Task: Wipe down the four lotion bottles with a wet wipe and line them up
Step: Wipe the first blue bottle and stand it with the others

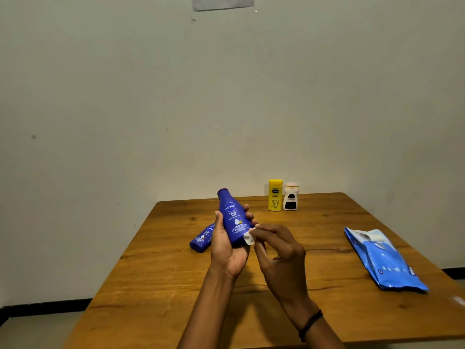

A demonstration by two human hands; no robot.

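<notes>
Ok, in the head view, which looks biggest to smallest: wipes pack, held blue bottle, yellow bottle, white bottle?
1. wipes pack
2. held blue bottle
3. yellow bottle
4. white bottle, slightly shorter
The last two stand farther from the camera, so they may really be bigger.

The larger blue bottle [232, 217] carried "NIVEA" in white letters inside a dark round badge, with "Body Milk" printed beneath it; the finer lines lower on its label were too small to read. The smaller blue bottle [201, 239], lying on the worktop [327, 248], bore the same round badge, its letters barely legible. Print on the yellow bottle [275, 196], the white bottle [291, 197], the blue wipe pack [385, 260] and the paper on the wall [222, 2] could not be read.
</notes>
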